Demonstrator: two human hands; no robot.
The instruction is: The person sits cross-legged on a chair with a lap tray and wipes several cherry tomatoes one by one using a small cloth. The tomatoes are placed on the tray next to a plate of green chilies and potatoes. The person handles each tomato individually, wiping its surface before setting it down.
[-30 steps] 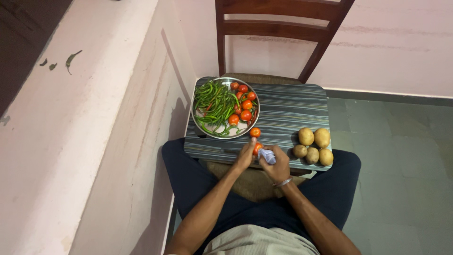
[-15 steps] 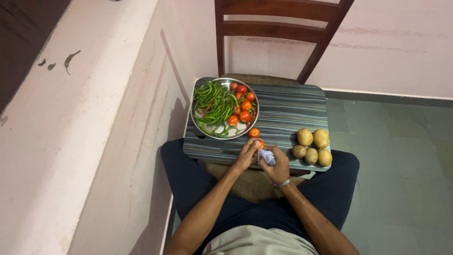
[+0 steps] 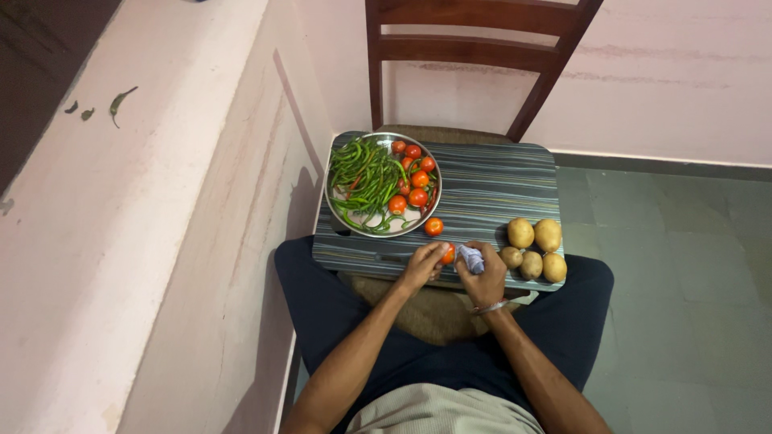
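Observation:
My left hand (image 3: 425, 266) grips a small red tomato (image 3: 449, 254) at the near edge of a striped grey board (image 3: 490, 189) that rests on my lap. Just right of it, my right hand (image 3: 482, 279) holds a bunched pale blue cloth (image 3: 472, 258) against the tomato. Another tomato (image 3: 434, 227) lies loose on the board beside a round steel plate (image 3: 339, 215). The plate carries a heap of green chillies (image 3: 362, 181) and several tomatoes (image 3: 416, 175). Several potatoes (image 3: 534, 247) sit at the board's right near corner, close to my right hand.
A wooden chair (image 3: 474, 48) stands beyond the board against a pink wall. A pink ledge (image 3: 145, 201) runs along the left. Grey tiled floor (image 3: 683, 265) lies to the right.
My right hand with the cloth has shifted right, toward the potatoes. My left hand has turned the tomato a little to the right.

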